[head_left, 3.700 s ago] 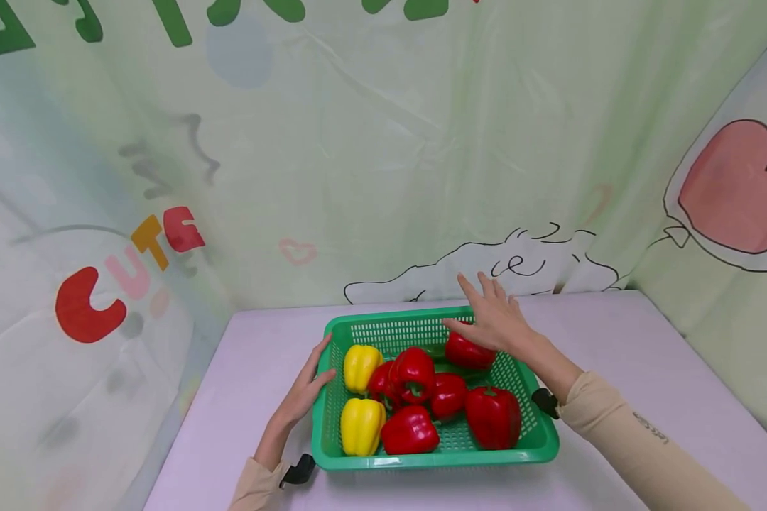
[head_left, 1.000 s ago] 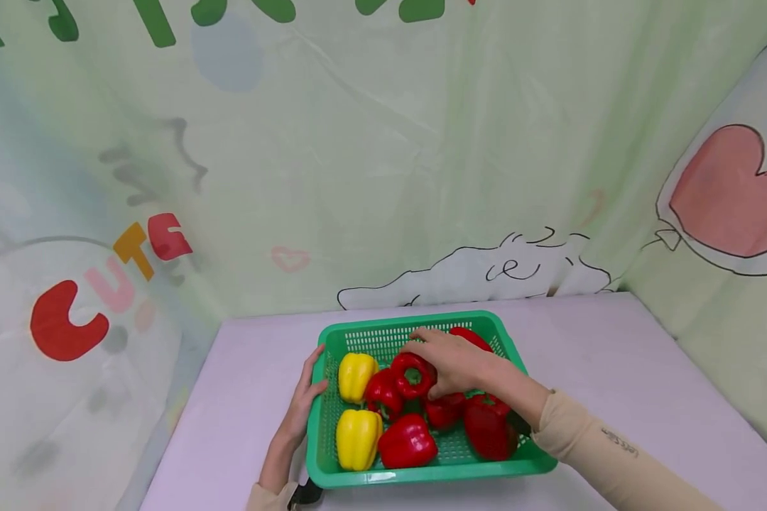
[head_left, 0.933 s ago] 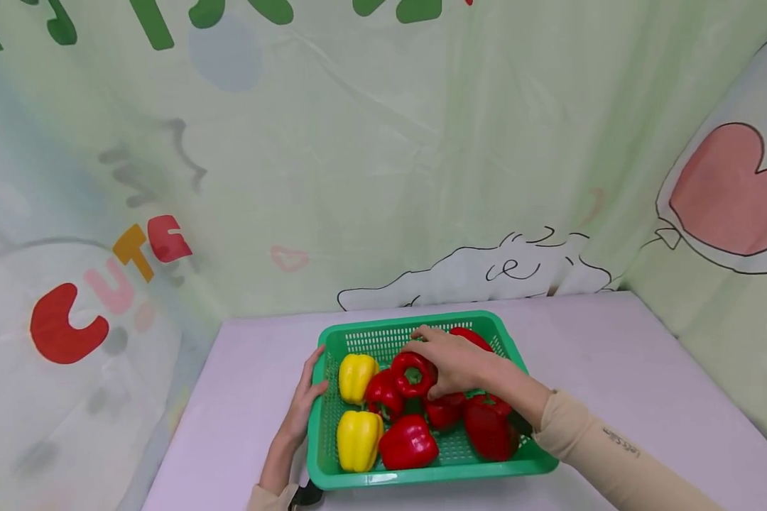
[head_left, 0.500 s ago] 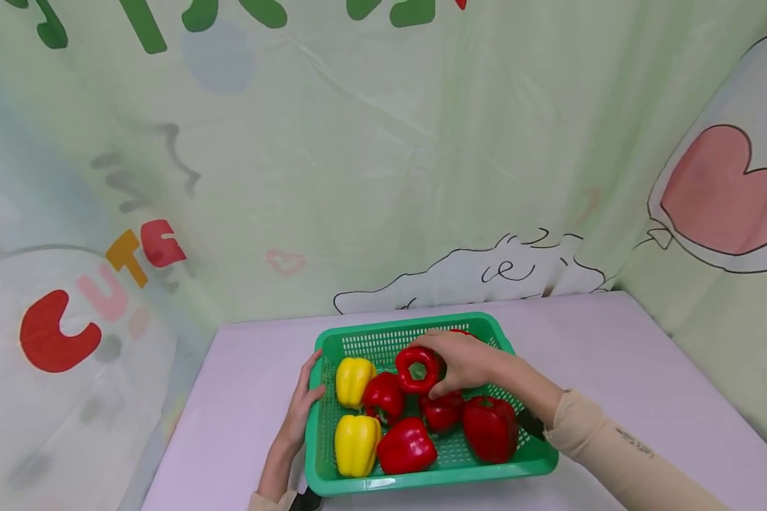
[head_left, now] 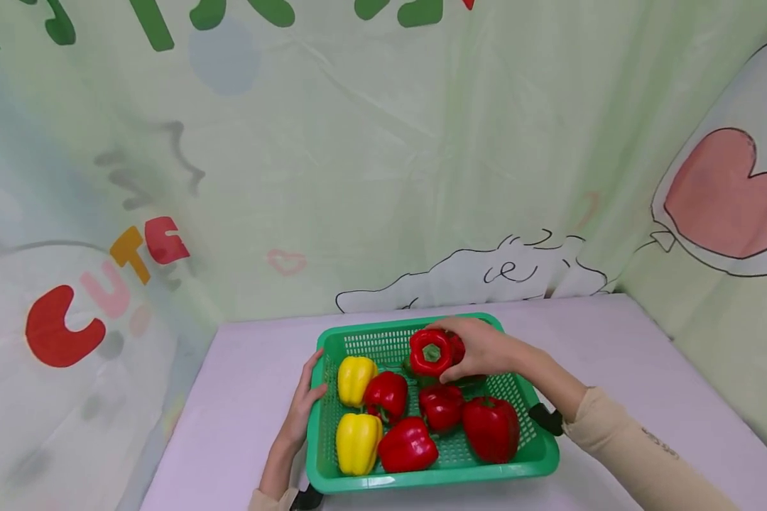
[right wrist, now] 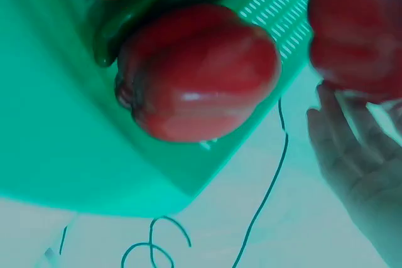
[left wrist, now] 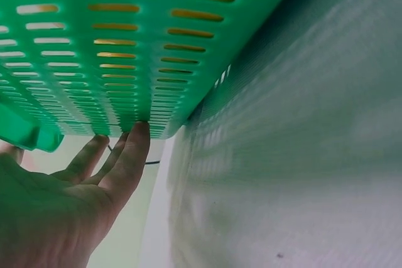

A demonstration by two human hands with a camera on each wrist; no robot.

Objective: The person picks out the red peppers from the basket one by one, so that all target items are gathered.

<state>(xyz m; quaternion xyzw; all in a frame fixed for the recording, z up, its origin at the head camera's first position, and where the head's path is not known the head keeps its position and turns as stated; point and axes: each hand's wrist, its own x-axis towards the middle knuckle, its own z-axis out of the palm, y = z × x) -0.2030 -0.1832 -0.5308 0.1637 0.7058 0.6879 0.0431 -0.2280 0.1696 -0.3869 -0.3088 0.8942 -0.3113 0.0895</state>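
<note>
My right hand point(head_left: 479, 346) grips a red bell pepper point(head_left: 431, 353) over the back right part of the green basket point(head_left: 422, 485), its stem end facing me. In the right wrist view, the held bell pepper point(right wrist: 358, 36) sits at my fingertips, beside another red bell pepper lying in the basket point(right wrist: 201, 73). My left hand point(head_left: 299, 408) rests at the basket's left rim. The left wrist view shows its straight fingers point(left wrist: 129, 161) touching the outside of the slotted wall point(left wrist: 113, 86).
Two yellow bell peppers point(head_left: 358, 443) stand along the basket's left side. Several red bell peppers point(head_left: 491, 429) lie in the middle and front. Long green peppers point(right wrist: 151, 10) lie towards the back. Behind the pale table point(head_left: 262, 355) hangs a printed curtain point(head_left: 383, 177).
My right hand, spread over the back right earlier, has taken hold of a red bell pepper from the middle pile and moved it up and rightward. My left hand stays at the rim.
</note>
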